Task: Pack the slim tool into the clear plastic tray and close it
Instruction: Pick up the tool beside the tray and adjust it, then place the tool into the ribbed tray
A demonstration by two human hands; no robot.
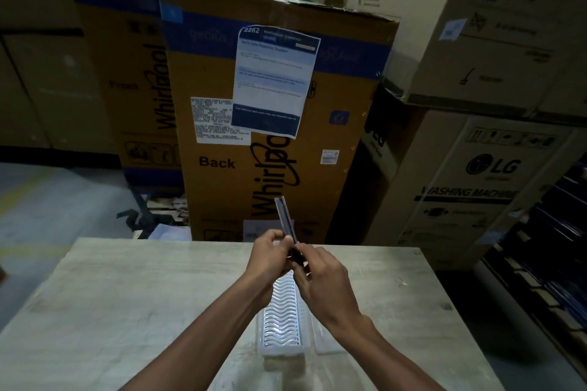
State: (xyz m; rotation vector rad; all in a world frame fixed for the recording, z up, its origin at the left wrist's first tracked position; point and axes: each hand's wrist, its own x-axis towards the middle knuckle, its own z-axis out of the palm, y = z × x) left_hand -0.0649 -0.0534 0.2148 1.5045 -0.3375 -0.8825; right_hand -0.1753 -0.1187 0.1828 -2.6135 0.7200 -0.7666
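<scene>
A slim dark tool [286, 219] with a shiny strip along it points up and away from me, tilted slightly left. Both hands grip its lower end above the table: my left hand [271, 255] from the left, my right hand [320, 282] from the right, fingers pinched on the shaft. Beneath them a clear plastic tray [282, 324] lies open on the table, its ribbed, wavy half running lengthwise toward me and its flat lid half [327, 340] spread out to the right. The tool's lower end is hidden by my fingers.
The pale wooden table [127, 311] ends just beyond my hands. Tall cardboard appliance boxes [273, 124] stand close behind it, with more stacked at the right [476, 194]. Dark stacked items [546, 247] line the right edge. Grey floor shows at the left.
</scene>
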